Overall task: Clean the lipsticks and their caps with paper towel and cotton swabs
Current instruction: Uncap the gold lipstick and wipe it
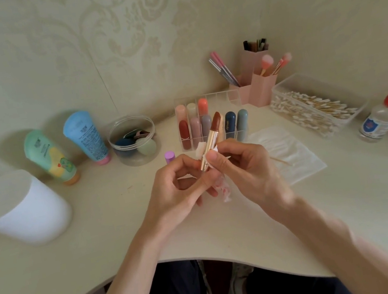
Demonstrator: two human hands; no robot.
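**While the colour stands bare, one slip spoils it**

Because the lipstick (213,138) is wound out, with its brown end bare above the gold tube, any slip matters. It is held tilted over the desk (115,235), in front of the organiser (189,145), between both hands. The left hand (180,182) has its grip closed round the tube's lower end, as far as the curled fingers let me judge. The right hand (244,164) pinches a stained towel (223,189) against the tube under its thumb. A thin stick, likely a swab (279,160), juts out beyond that hand.

Should the right thumb ride upward while wiping, the towel could gouge or snap the soft colour. Too loose a left grip would let the tube twist or drop and mark the desk. Since the towel is reddened, rubbing with that patch may spread colour back onto the gold. A purple cap (169,156) stands just beyond the left hand and could be knocked over.
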